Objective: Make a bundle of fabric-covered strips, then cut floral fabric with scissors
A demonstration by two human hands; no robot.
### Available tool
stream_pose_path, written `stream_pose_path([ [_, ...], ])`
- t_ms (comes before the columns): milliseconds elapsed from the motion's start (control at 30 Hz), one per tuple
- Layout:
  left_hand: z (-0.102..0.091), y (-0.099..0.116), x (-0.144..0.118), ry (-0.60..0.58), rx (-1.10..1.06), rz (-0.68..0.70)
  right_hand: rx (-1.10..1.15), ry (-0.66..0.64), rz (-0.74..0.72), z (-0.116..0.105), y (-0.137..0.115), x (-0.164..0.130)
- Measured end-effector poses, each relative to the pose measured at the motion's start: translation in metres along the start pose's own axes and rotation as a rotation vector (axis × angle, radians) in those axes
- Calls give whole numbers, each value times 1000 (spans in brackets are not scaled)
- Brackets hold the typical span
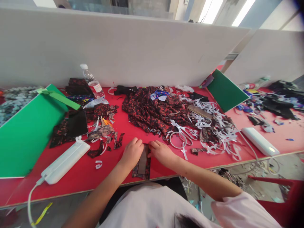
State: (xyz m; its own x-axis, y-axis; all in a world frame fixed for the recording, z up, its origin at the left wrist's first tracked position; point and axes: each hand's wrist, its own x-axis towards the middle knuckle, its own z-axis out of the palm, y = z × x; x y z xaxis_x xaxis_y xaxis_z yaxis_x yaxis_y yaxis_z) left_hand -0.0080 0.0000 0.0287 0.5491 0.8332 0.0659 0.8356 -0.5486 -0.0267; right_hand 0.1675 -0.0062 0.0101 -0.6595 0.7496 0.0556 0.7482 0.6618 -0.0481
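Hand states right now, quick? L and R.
Left hand: fingers bent at the upper left of the patterned cloth; pinching or pressing, can't tell.
Right hand: fingers bent at its upper right; grip can't be told either.

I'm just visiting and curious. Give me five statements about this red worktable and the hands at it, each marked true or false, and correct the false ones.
1. The left hand and right hand both touch the small patterned fabric piece. True.
2. The right hand holds the scissors. False: the scissors lie beyond it, beside the large patterned cloth.
3. A bottle with a white cap is near the partition. True.
4. Only one green board is visible. False: there is a left green board and a right green board.
5. A brown strip lies on the small patterned fabric piece. True.
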Motion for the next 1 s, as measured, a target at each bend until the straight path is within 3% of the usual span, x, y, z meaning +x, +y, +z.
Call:
stream_pose_path([
  [300,-6,3,-10,48,71,-26,-14,21,-212,-4,17,8],
  [500,-2,3,-5,36,42,94,-47,-9,-395,-12,25,12],
  [767,-7,-5,2,18,-6,214,-50,-3,-280,-11,14,1],
  [1000,-13,13,-8,63,-8,108,77,78,37,-8,-2,-16],
])
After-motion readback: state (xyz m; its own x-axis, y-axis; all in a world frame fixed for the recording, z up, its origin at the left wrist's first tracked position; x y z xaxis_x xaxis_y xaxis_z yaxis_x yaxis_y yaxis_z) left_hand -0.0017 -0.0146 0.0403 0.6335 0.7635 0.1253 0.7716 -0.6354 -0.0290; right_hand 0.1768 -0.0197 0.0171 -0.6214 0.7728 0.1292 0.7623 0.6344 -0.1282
